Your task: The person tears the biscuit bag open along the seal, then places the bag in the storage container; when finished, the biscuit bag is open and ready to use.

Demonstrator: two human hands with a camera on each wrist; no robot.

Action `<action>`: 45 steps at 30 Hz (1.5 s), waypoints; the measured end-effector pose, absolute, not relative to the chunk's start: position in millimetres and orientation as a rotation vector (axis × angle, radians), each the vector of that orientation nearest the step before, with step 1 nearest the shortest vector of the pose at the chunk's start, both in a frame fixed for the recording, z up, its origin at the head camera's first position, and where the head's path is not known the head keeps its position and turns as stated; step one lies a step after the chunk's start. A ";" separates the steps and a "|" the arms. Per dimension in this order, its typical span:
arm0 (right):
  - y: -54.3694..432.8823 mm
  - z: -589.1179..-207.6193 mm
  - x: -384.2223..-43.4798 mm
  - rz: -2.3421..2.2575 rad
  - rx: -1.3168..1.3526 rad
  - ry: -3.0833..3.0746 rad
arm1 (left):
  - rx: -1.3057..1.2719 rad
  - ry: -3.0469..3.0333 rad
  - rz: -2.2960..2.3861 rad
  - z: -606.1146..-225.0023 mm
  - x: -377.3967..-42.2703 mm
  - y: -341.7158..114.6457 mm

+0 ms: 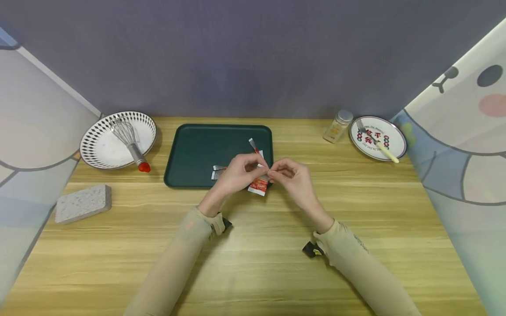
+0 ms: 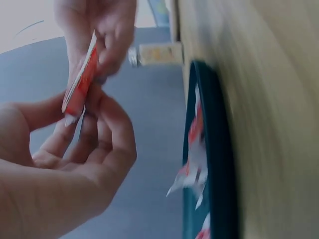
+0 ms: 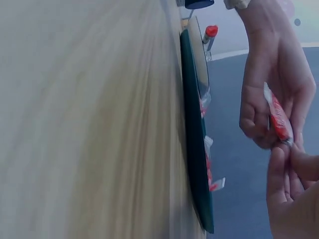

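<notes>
A small red sachet [image 1: 258, 186] with white ends is held between both hands over the near right corner of a dark green tray [image 1: 193, 153]. My left hand [image 1: 239, 172] pinches one end between thumb and fingers. Fingertips of my right hand [image 1: 291, 179] pinch the sachet's upper edge right beside the left fingertips. In the right wrist view the red sachet [image 3: 280, 117] stands up from the meeting fingertips. Other red-and-white sachets lie in the tray, one [image 1: 253, 145] near its right side and another [image 1: 216, 171] partly behind the left hand.
At the left, a patterned bowl [image 1: 92, 151] holds a whisk [image 1: 136, 153] with a red-tipped handle; a grey block [image 1: 83, 204] lies nearer. A shaker jar [image 1: 337, 126] stands back right, beside a plate [image 1: 357, 148] bearing a fork [image 1: 387, 152]. A wall rises behind the wooden table [image 1: 261, 272].
</notes>
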State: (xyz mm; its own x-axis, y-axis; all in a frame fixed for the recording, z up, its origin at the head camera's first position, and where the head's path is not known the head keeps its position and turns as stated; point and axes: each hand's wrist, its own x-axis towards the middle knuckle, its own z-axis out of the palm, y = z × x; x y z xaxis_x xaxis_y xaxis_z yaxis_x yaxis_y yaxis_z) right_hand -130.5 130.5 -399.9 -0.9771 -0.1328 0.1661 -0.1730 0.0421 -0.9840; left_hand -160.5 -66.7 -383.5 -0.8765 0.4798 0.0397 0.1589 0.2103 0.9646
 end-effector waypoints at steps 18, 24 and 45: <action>113.9 -403.8 -122.8 1.553 0.557 -2.115 | 0.109 1.825 2.131 -378.8 -149.5 -40.6; 109.0 -401.0 -119.9 1.397 0.722 -2.047 | 0.115 2.034 2.142 -374.8 -142.3 -38.8; 99.3 -390.1 -109.7 1.597 0.593 -2.268 | 0.047 2.358 2.168 -389.1 -156.4 -41.1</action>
